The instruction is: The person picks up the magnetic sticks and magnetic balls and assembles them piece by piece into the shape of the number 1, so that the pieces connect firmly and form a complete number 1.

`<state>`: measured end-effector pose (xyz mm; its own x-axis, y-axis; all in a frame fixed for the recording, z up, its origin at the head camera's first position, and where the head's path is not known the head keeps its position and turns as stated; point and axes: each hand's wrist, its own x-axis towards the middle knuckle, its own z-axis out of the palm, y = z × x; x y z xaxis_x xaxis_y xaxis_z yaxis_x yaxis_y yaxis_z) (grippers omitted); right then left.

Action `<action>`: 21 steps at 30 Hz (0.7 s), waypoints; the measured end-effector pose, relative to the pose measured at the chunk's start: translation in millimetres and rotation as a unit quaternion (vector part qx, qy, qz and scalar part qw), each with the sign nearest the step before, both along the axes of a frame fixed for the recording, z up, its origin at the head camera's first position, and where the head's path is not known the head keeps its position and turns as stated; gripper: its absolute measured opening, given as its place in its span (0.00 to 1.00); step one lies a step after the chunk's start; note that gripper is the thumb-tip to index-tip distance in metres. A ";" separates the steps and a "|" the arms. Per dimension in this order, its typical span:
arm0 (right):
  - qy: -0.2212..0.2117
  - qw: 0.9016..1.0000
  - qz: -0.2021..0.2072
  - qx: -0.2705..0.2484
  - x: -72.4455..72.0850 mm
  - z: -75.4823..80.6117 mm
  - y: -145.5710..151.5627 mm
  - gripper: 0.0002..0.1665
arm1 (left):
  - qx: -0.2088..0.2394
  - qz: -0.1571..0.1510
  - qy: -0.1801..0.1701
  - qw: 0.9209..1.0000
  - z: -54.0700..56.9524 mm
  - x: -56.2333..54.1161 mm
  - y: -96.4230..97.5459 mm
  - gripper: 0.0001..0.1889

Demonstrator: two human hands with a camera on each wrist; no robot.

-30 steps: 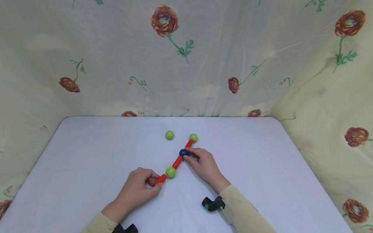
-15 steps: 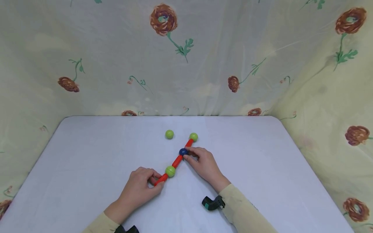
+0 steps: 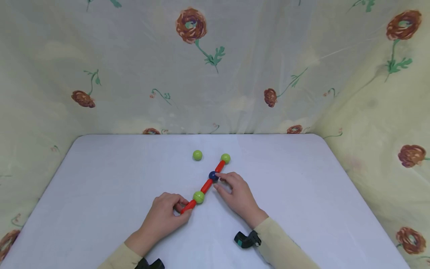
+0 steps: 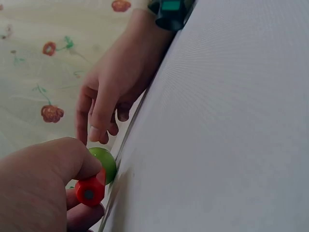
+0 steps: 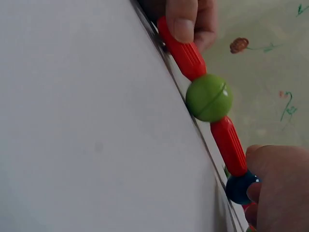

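A chain of red rods and balls lies slantwise on the white table. My left hand [image 3: 168, 215] pinches its near red rod [image 3: 189, 206] between thumb and fingers; a grey disc shows in the rod's end in the left wrist view. That rod meets a green ball [image 3: 199, 197], which has a seam around it. Beyond come a second red rod [image 3: 206, 186], a dark blue ball [image 3: 213, 176], a third red rod [image 3: 220, 166] and another green ball [image 3: 226, 158]. My right hand [image 3: 240, 196] has its index fingertip at the blue ball, the thumb standing apart from it.
A loose green ball [image 3: 197, 155] sits left of the chain's far end. The white table [image 3: 117, 168] ends at a flower-printed cloth [image 3: 235, 74] behind it. Black wrist cameras [image 3: 246, 239] are worn on both wrists.
The left hand has brought its red rod up to the near green ball, closing the small gap. The right thumb has moved off the blue ball.
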<state>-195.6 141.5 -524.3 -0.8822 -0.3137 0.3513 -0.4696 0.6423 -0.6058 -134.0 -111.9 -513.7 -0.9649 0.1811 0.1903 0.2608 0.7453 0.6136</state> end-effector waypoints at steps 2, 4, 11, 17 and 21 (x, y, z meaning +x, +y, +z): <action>0.013 1.000 0.026 0.011 7.8 0.5 -4.1 0.21 | -0.002 -0.001 0.003 1.000 -1.1 -0.4 0.1 0.09; 0.015 0.998 0.054 0.023 14.7 2.0 -9.4 0.22 | -0.002 -0.003 0.006 1.000 -1.5 -0.9 0.3 0.09; -0.010 0.994 0.097 0.057 27.8 5.3 -23.4 0.26 | 0.001 -0.010 0.003 1.000 0.2 -0.3 -0.3 0.07; 0.018 0.994 0.091 0.058 28.8 6.3 -27.6 0.25 | 0.001 -0.016 0.020 1.000 0.2 -1.2 -1.4 0.07; 0.020 0.995 0.089 0.050 28.8 5.6 -29.1 0.25 | -0.001 -0.017 0.030 0.999 -1.1 -0.6 -2.6 0.07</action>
<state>-166.9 112.3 -518.6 -0.7950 -0.4991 0.3447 -0.6043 0.6025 -0.5214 -134.6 -114.4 -514.8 -0.9453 0.2134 0.2468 0.3216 0.7366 0.5949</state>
